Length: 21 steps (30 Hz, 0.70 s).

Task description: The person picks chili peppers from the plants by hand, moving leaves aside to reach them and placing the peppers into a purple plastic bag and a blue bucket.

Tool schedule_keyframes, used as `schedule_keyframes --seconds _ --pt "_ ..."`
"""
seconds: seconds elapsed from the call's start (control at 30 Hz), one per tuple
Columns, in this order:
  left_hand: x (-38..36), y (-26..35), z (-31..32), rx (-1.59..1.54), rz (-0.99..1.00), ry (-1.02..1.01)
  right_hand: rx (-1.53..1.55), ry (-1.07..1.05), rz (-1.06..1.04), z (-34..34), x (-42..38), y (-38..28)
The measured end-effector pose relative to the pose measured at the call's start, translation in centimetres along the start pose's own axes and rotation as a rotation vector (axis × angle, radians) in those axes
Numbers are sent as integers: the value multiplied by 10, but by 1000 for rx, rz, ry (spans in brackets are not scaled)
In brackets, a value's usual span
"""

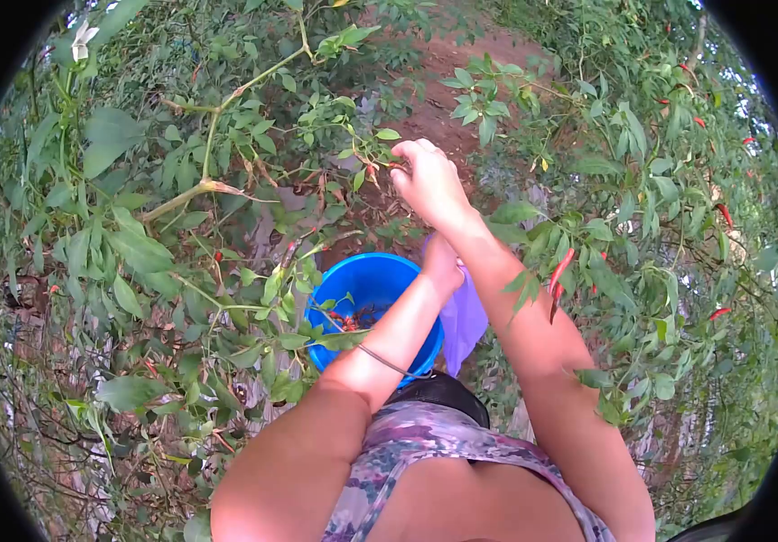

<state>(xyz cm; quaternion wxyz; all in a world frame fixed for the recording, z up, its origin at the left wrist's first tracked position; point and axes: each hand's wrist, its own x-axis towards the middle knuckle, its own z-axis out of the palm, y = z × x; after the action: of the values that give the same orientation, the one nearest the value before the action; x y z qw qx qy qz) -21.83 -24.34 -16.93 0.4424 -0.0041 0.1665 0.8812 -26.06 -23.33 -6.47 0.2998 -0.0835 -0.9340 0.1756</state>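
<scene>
My right hand reaches to the upper middle, its thumb and forefinger pinched at a small red chili near a leafy twig. Below it, my left hand is partly covered by my right wrist, and its fingertips do not show. Purple material hangs beside and under the left hand. A blue bucket stands below my hands, partly behind the left forearm. Several red chilies lie inside it.
Chili plants surround both sides. A bare branch crosses the left, and a white flower is at the upper left. Red chilies hang over the right forearm. Brown soil shows between the plants.
</scene>
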Motion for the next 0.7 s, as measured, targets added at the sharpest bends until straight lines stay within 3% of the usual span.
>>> schedule_keyframes --seconds 0.1,0.17,0.2,0.23,0.27,0.3,0.37,0.4,0.5,0.53,0.63,0.7 --pt "28 44 -22 -48 173 10 -106 -41 -8 27 14 -2" --pt "38 71 -38 -91 215 0 -140 -1 -77 37 18 -3" --pt "39 84 -47 -106 220 22 -94 -57 -16 40 19 -5" --pt "44 93 -67 -114 214 -166 -49 -114 45 44 20 -6" --pt "51 96 -83 -120 208 -354 7 -34 -59 46 14 -4" --pt "42 101 -71 -121 215 -351 11 -39 -64 41 13 -6" --pt "14 110 -31 -60 278 38 258 -375 163 27 9 -11" --pt "12 117 -35 -87 261 -57 287 -381 97 30 9 -7" --pt "20 123 -29 -87 297 50 193 -299 21 36 6 2" --pt "26 130 -42 -40 274 -172 193 -300 25 36 4 2" --pt "28 132 -35 37 309 -80 282 -225 27 35 2 6" --pt "21 135 -25 75 323 -130 284 -271 39 33 0 11"
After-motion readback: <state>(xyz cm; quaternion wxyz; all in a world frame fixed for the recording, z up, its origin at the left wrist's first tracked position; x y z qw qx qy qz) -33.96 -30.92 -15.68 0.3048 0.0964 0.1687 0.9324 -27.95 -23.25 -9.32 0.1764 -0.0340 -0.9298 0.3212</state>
